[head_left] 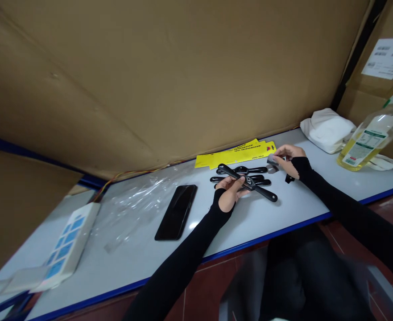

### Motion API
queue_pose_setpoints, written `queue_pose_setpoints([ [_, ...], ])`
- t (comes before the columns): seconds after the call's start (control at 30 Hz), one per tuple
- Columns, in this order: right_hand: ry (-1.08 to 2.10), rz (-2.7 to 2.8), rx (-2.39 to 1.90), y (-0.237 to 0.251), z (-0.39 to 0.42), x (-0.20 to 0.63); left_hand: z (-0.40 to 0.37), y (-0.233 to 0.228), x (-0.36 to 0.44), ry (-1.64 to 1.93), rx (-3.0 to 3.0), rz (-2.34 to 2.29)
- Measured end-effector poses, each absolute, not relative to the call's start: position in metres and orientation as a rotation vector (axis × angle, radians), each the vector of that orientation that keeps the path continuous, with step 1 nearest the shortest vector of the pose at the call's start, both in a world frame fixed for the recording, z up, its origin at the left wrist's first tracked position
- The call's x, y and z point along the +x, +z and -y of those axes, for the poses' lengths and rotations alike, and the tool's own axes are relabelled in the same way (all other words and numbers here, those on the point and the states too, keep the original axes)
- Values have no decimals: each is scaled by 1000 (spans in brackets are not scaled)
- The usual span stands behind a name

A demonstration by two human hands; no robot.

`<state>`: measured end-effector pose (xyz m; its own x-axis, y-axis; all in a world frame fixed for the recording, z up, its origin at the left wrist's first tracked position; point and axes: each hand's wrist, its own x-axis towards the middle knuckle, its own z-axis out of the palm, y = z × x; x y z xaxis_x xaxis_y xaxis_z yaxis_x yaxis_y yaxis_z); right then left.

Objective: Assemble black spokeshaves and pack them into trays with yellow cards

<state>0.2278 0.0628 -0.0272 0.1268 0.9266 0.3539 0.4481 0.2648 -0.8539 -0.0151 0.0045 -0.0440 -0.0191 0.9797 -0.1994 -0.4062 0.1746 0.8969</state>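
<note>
My left hand [230,192] grips a long black tool [248,183] at counter [283,214] centre. My right hand [288,158], at two o'clock from it, pinches a small grey piece [272,160] beside yellow cards [236,154].

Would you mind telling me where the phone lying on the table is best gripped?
Grip the phone across its two long edges near the middle, coming from above. It lies flat, screen up, with bare table on both long sides, leaving fingers room.
</note>
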Motion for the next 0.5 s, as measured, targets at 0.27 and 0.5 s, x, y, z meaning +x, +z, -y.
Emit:
queue_pose_setpoints([
  [0.27, 991, 1539, -931, 5, -56, 182, -4, -42, -9, 1384, 601, -977],
  [0.5, 820, 1843, -932, -13, -64, 157, -12, -45, 2, 1556, 573, -1022],
])
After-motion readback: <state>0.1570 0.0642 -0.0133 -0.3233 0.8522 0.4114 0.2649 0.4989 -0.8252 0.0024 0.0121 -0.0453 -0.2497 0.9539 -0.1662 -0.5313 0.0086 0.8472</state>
